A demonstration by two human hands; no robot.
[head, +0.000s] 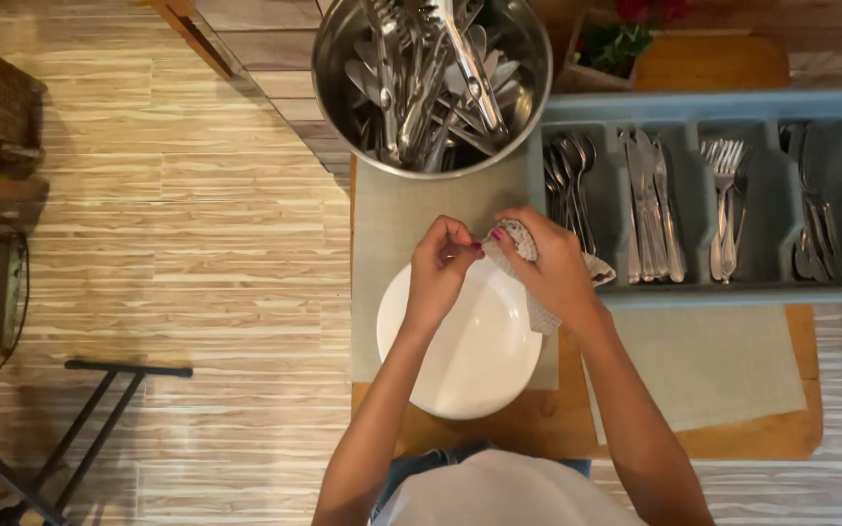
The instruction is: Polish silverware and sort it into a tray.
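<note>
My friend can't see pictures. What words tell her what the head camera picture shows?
Seen from above, a person's left hand and right hand meet over a white plate, the right one gripping a white cloth. Behind them sit a metal bowl of mixed cutlery and a grey tray holding sorted spoons, knives and forks.

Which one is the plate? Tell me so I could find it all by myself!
Find the big shiny metal bowl full of cutlery at the top. Go straight down past the two hands, left hand and right hand, to the round white plate. Nothing lies on it, and it is the only white dish.
</note>
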